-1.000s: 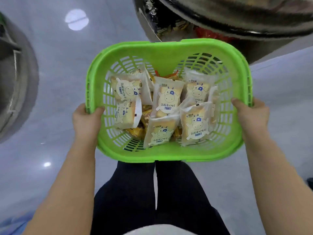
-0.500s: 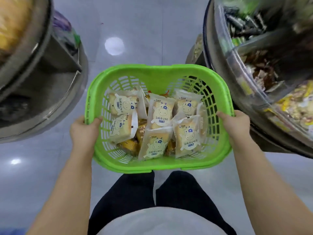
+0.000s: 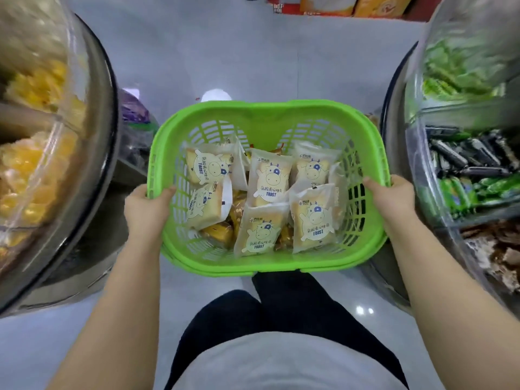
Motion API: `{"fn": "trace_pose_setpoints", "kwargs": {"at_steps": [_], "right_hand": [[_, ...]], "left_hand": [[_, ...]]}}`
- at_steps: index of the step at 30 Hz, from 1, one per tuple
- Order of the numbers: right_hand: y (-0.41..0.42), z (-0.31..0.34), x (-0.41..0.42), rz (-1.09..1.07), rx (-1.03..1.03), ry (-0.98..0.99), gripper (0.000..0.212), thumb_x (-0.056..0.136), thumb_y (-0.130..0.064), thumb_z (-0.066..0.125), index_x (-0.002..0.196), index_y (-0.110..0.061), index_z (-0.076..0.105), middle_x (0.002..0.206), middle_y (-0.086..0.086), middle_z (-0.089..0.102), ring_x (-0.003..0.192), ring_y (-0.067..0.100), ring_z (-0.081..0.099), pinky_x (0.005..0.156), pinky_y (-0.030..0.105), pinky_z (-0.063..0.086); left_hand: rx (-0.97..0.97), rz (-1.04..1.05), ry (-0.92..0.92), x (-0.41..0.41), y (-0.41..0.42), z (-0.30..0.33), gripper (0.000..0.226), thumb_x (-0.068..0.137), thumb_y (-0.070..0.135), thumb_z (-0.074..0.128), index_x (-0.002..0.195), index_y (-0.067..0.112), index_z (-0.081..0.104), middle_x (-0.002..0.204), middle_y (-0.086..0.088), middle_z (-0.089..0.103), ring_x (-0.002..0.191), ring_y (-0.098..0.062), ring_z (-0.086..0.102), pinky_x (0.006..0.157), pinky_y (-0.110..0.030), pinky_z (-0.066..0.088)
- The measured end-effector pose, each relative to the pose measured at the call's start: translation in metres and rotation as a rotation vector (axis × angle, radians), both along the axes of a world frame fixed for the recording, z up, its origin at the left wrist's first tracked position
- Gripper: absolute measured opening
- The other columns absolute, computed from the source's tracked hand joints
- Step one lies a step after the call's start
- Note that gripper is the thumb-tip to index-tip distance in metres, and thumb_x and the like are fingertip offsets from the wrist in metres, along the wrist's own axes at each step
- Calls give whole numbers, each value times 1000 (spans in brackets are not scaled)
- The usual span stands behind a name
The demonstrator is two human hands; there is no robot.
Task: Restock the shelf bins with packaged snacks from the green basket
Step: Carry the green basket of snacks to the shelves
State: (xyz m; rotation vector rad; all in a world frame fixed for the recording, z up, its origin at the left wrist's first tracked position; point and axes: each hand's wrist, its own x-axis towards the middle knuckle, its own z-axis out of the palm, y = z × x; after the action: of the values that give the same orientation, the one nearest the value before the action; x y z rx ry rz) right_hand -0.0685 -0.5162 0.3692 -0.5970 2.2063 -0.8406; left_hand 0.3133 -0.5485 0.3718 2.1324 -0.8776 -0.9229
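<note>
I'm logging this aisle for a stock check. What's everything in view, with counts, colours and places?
basket: one, green, held in mid-aisle
toast packs: six visible, white with a cow print, in the basket
orange packs: count unclear, under the toast packs
left bins: clear curved fronts, yellow snacks inside
right bins: clear curved fronts; green, black and brown snacks on separate levels
boxes: orange and red, far end of the floor
floor: grey, glossy
legs: dark trousers, below the basket
left hand: grips the basket's left rim
right hand: grips its right rim
</note>
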Motion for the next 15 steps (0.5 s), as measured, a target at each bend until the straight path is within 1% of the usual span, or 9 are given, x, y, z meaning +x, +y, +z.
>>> {"fn": "trace_pose_setpoints", "kwargs": {"at_steps": [1,3,6,8,10,12,14,15], "right_hand": [[-23,3,-4,-3,-5,-2,14,79,-26,69,84,-16,61,89,13,66,81,28,62,81,43,53],[-72,9,-12,-15,-6,-2,12,79,-25,68,78,-18,58,83,9,64,76,24,60,75,39,51],[-140,12,-24,-41,0,2,13,77,-25,68,72,-21,57,79,7,62,74,24,59,73,40,51],[-185,8,-32,-72,-5,-1,9,76,-25,68,77,-21,60,78,6,63,75,25,60,74,39,52],[-230,1,-41,-108,11,6,11,76,-26,68,83,-20,62,83,7,66,80,28,63,78,41,53],[-276,-1,-48,-154,26,1,14,77,-26,68,88,-18,63,89,10,67,84,30,65,80,44,54],[-320,1,-54,-218,46,11,16,78,-26,67,90,-16,63,89,10,67,82,30,64,80,43,54],[-340,5,-56,-245,48,25,17,79,-24,67,91,-14,63,87,10,66,79,28,63,78,41,54]], "left_hand": [[-3,-6,4,-3,-26,5,16,70,30,70,79,18,64,64,0,58,60,-23,55,63,-37,47],[-6,-23,-3,-8,-81,11,19,68,33,69,80,18,65,68,-3,62,64,-24,58,67,-41,52],[-5,-76,-46,-19,-163,15,25,68,35,68,83,15,67,75,-7,64,71,-25,61,75,-48,55],[-22,-100,-36,-27,-219,10,26,68,36,68,83,14,67,76,-8,64,70,-23,59,76,-49,54],[-34,-133,-24,-39,-278,3,22,69,35,68,81,16,66,77,-10,65,70,-24,60,76,-48,54],[-30,-177,-12,-55,-342,-3,23,71,32,70,86,15,65,82,-12,65,77,-28,63,79,-50,54],[-14,-223,12,-69,-410,-5,23,74,29,71,91,15,63,85,-11,65,83,-31,65,81,-49,53],[-5,-260,0,-77,-440,-3,22,75,28,71,90,14,62,84,-11,64,81,-30,64,80,-47,54]]}}
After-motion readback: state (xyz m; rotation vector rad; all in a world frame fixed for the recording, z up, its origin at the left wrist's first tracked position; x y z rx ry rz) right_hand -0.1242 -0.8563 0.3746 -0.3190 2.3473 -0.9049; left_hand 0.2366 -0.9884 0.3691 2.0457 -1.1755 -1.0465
